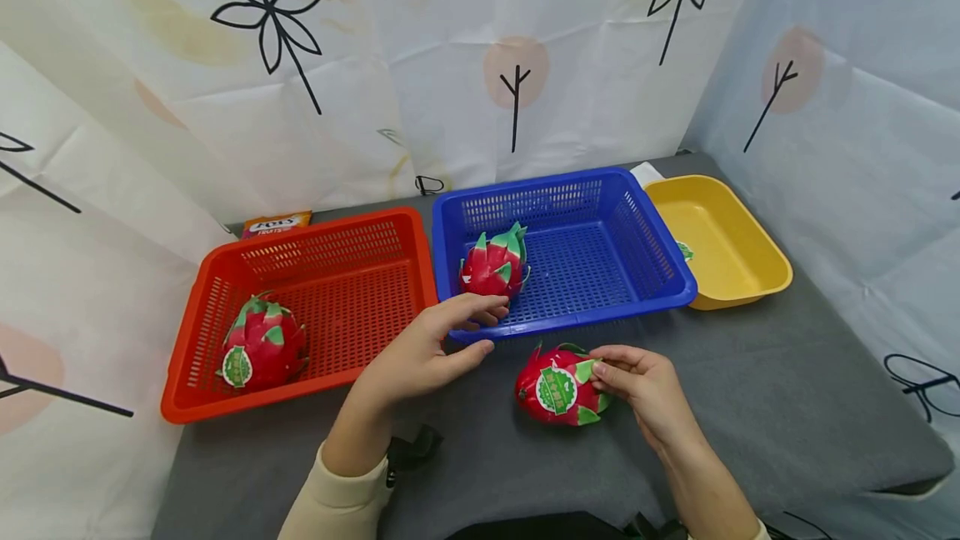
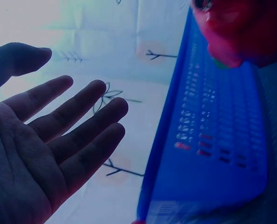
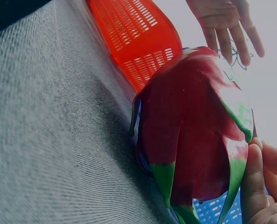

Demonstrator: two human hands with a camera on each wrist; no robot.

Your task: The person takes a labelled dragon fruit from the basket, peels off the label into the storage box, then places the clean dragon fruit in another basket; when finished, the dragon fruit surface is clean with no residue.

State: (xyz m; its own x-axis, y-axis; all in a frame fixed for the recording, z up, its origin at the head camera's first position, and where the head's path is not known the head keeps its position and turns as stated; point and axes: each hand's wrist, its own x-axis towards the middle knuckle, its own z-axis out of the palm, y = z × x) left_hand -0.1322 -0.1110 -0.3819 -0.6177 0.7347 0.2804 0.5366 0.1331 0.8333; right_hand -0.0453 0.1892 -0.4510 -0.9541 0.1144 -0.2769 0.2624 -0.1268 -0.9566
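Observation:
A red dragon fruit [image 1: 558, 390] with green-tipped scales and a round green sticker is on the grey table side of the blue basket [image 1: 588, 252]. My right hand [image 1: 641, 386] pinches one of its scale tips at the right end between thumb and fingers, as the right wrist view shows up close. My left hand [image 1: 427, 348] hovers by the basket's front left corner, fingers loosely extended and holding nothing. Just beyond its fingertips, a second dragon fruit [image 1: 492, 261] sits inside the blue basket. In the left wrist view my left palm [image 2: 21, 163] faces the camera, fingers spread.
The red basket [image 1: 367, 298] at the left holds another stickered dragon fruit [image 1: 270, 340]. Behind it lies an orange packet [image 1: 276, 224]. A yellow basin [image 1: 723, 232] stands right of the blue basket, with a small green-and-white item [image 1: 686, 251] in it. Patterned cloth [image 1: 450, 48] hangs behind the table.

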